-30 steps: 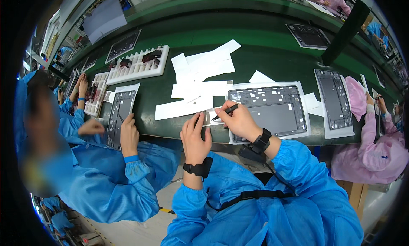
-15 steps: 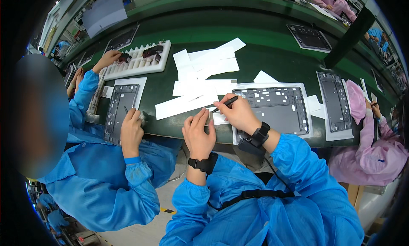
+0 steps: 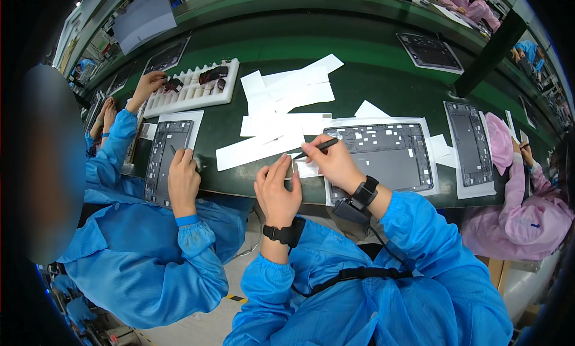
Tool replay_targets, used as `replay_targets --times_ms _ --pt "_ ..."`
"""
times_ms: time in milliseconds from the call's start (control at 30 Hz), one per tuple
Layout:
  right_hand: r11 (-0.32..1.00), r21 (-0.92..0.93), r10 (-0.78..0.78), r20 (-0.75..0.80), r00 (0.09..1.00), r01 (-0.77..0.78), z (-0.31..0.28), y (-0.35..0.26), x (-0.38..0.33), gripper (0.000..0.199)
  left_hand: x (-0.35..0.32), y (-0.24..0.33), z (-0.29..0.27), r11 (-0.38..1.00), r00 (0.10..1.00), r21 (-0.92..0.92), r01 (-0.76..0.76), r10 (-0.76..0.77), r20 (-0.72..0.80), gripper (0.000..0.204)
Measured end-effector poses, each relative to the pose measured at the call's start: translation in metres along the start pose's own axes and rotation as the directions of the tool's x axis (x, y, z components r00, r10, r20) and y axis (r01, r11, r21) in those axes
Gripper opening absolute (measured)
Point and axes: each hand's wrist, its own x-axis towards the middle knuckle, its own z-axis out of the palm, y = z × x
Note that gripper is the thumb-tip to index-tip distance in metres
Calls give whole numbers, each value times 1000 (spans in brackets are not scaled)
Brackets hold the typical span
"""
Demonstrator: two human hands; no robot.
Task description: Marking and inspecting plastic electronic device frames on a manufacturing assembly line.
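Your right hand [image 3: 336, 163], at the centre of the frame, has its thumb and fingers clamped on a slim black tool [image 3: 324, 146], which slants with its butt toward the upper right and its point toward the lower left. That point comes down just beside the fingertips of your left hand [image 3: 278, 193], over the left end of a small white slip [image 3: 309, 168]; whether it touches the slip, you cannot tell from here. The slip lies right of your left fingertips and below your right fingers, near the front edge of the green bench [image 3: 359, 64]. Your left hand holds nothing clamped: its fingers lie stretched out close together, tips down at the slip's left end, with the thumb standing apart at their right. Right of centre, a dark panel [image 3: 392, 160] dotted with white patches lies on a pale sheet, partly behind your right hand and wrist. Loose white papers [image 3: 254, 151] overlap above your hands. In the upper left, a white tray [image 3: 197, 94] carries dark parts, and a co-worker's hand [image 3: 154, 81] reaches over its left end. Their other hand [image 3: 184, 181] rests at a second panel [image 3: 169, 157], left of centre.
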Motion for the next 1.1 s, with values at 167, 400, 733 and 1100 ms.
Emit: replay_targets --times_ms 167,400,733,1100 --pt "1000 14 21 -30 999 -20 -3 -1 0 31 0 0 0 1000 1000 2 -4 4 -11 35" --pt "995 -82 -54 -29 998 52 -3 2 1 26 0 -1 1 1000 1000 -7 -3 3 -12 34" --pt "978 -205 -39 10 999 40 -6 -13 -1 20 0 -3 0 1000 1000 -3 -9 9 -17 33" --pt "969 246 -19 -55 998 32 -52 -35 -12 15 -1 -6 3 1000 1000 -9 -28 28 -1 32"
